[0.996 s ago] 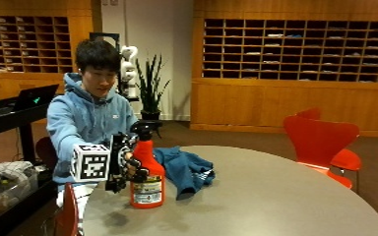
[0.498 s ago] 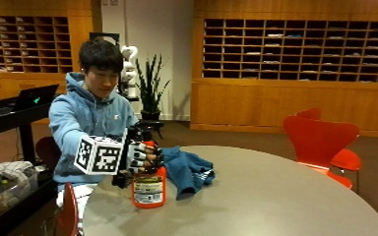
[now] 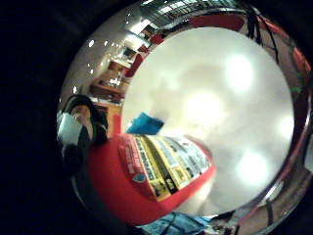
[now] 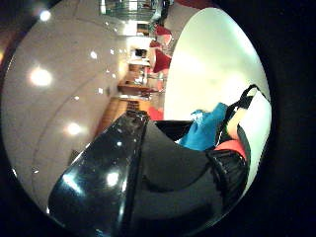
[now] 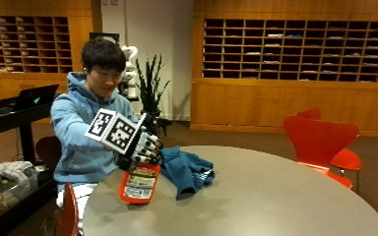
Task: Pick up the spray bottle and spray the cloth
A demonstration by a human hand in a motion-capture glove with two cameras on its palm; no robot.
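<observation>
Gloved right hand (image 5: 140,147) was raised over the table edge, fingers curled round the neck of the red plastic spray bottle with a black trigger head (image 5: 139,183), holding it tilted and lifted off the round grey table (image 5: 261,196). The crumpled blue cloth (image 5: 188,169) lay on the table just beside the bottle. An orange moulded chair (image 5: 323,142) stood at the table's far side.

A round grey table (image 5: 274,196) carries a crumpled blue cloth (image 5: 188,169) near the edge by the seated person; beside the cloth a red bottle (image 5: 139,183) hangs just above the top, perhaps touching it
</observation>
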